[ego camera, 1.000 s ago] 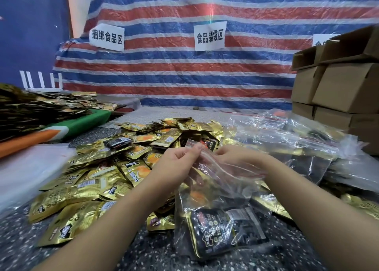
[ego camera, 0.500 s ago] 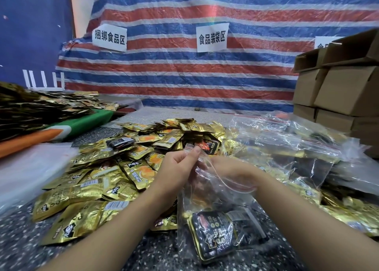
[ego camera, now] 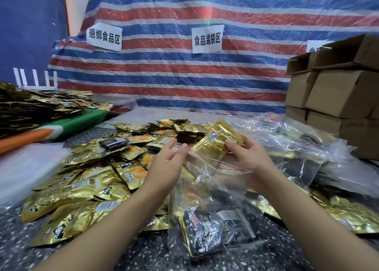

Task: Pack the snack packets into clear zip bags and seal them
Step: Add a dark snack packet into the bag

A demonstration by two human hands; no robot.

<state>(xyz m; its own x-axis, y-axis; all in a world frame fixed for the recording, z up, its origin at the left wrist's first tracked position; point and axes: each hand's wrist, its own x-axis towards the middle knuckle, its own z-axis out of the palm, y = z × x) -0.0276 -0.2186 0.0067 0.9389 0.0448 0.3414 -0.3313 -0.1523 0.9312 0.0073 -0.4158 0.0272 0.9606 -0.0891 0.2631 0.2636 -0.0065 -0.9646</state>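
Note:
A clear zip bag (ego camera: 207, 180) with a red zip line hangs between my hands over the speckled table (ego camera: 143, 254). Its mouth is open, and black snack packets (ego camera: 205, 234) lie in its bottom. My right hand (ego camera: 248, 160) grips a small stack of gold snack packets (ego camera: 217, 141) just above the bag's mouth. My left hand (ego camera: 168, 160) is at the left edge of the mouth, fingers nearly straight and touching the plastic. A heap of loose gold packets (ego camera: 98, 180) covers the table on the left.
Filled clear bags (ego camera: 303, 147) pile up on the right, in front of stacked cardboard boxes (ego camera: 338, 94). More packets (ego camera: 37, 108) lie on a raised surface at far left, beside a white plastic sheet (ego camera: 26, 166). A striped tarp (ego camera: 184, 76) closes off the back.
My right hand, earlier at the bag's mouth with nothing in it, now holds gold packets above the opening. My left hand's pinch on the bag edge has loosened into straighter fingers.

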